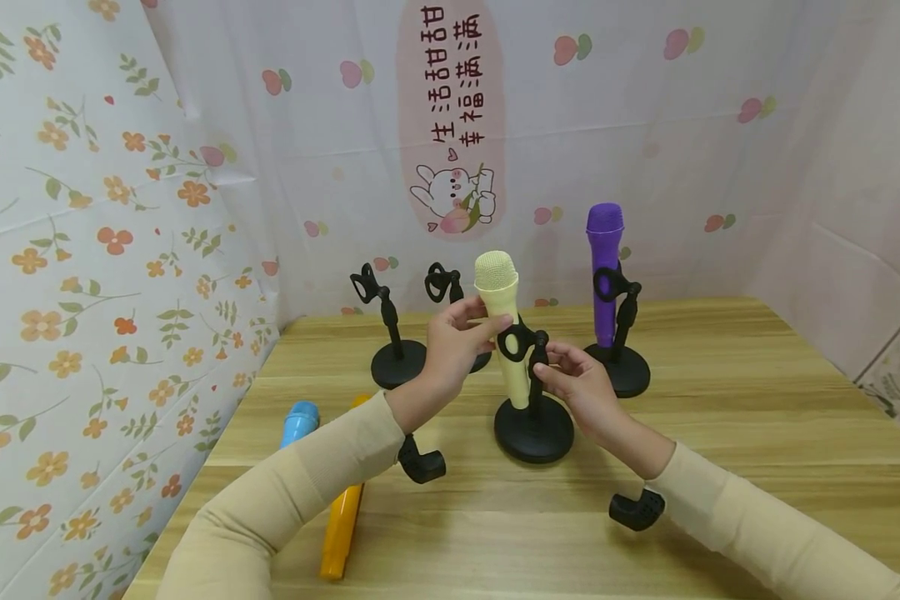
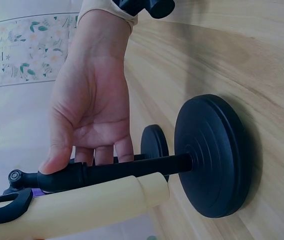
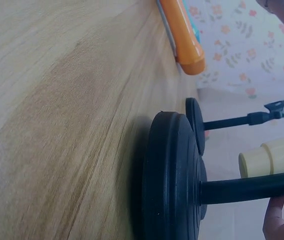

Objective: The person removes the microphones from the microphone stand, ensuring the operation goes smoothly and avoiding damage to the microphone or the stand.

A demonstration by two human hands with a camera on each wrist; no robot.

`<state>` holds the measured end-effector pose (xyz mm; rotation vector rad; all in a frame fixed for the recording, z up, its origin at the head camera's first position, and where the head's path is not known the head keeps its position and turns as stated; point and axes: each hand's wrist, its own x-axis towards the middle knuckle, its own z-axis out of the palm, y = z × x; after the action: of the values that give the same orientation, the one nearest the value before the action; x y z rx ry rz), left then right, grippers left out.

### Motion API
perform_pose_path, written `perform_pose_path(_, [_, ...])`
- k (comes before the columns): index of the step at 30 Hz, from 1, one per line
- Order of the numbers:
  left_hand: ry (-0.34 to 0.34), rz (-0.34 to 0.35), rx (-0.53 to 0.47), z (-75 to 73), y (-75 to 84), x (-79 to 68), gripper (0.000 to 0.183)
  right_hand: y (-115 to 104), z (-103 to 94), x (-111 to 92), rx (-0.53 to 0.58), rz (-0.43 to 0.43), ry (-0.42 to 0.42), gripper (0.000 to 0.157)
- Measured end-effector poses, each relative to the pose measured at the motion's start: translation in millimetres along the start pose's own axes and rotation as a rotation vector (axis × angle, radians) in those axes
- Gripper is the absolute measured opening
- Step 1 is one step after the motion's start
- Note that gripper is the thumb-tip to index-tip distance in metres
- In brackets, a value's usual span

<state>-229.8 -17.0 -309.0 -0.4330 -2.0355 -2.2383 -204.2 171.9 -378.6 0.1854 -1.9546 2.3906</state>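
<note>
the stand (image 1: pixel 537 402) could tip if my left hand (image 1: pixel 456 346) shoves hard while my right hand (image 1: pixel 581 383), fingers curled round the pole (image 2: pixel 167 165), slackens. the cream mic (image 1: pixel 513 379), pinched in my left, leans upright against the clip (image 1: pixel 526 337); it could slide onto the base (image 2: pixel 212 155) if that's loose, and i can't tell how well it's seated. patterned sheets (image 1: pixel 307 167) hang behind and leftward; the wood-grain table (image 1: pixel 720 400) bears three other stands (image 1: pixel 398 364), one holding a purple mic (image 1: pixel 605 250), plus orange (image 1: pixel 341 533) and blue (image 1: pixel 300 419) mics, left.
</note>
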Motion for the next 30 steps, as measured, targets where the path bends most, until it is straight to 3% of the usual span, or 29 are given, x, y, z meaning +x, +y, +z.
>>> perform_pose_path(30, [0.006,0.010,0.002,-1.6,-5.8,-7.1,0.035,7.3,-0.4,-3.2,0.005,0.009,0.003,0.023])
